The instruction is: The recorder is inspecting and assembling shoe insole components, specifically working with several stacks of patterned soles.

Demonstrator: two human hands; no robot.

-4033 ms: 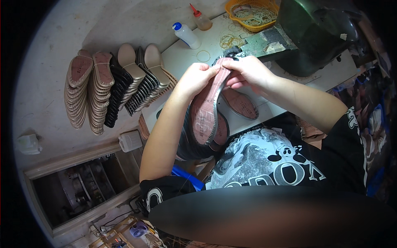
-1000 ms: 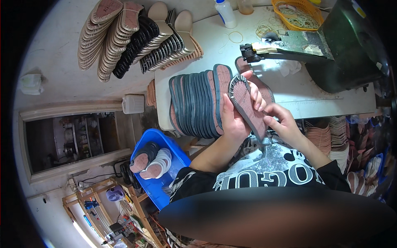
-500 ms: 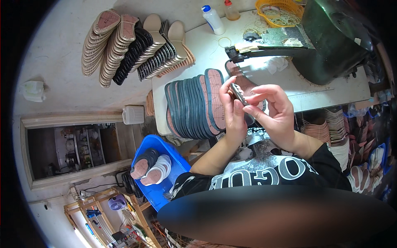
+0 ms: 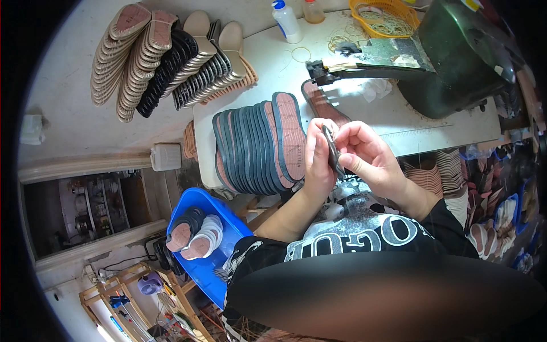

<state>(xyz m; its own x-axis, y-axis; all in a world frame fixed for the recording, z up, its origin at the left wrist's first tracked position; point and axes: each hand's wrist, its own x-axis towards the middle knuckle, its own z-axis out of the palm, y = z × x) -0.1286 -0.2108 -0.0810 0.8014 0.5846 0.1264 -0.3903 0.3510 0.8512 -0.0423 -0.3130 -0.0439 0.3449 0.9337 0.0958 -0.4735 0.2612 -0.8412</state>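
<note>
Above the front edge of the white table [image 4: 364, 134], my left hand [image 4: 319, 157] is closed around a dark-edged insole [image 4: 334, 151], which appears nearly edge-on. My right hand [image 4: 367, 157] pinches the facing edge of the same piece with thumb and curled fingers. What the fingertips do at that edge is too small to make out. Just left of my hands stands a row of dark-rimmed, pinkish insoles [image 4: 290, 139], packed side by side. One more insole [image 4: 322, 105] lies flat beyond my hands, under the machine's arm [image 4: 370, 71].
A green machine [image 4: 461, 62] occupies the right of the table. At the back are a yellow basket [image 4: 410, 20] of rubber bands and a white bottle [image 4: 286, 23]. Bundled insoles [image 4: 122, 60] stand far left. A blue bin [image 4: 239, 231] with more insoles sits below left.
The insole has tipped to a more upright, edge-on pose. My left fingers have folded in around it, and the right hand has moved slightly down and left. The whole view has shifted a little.
</note>
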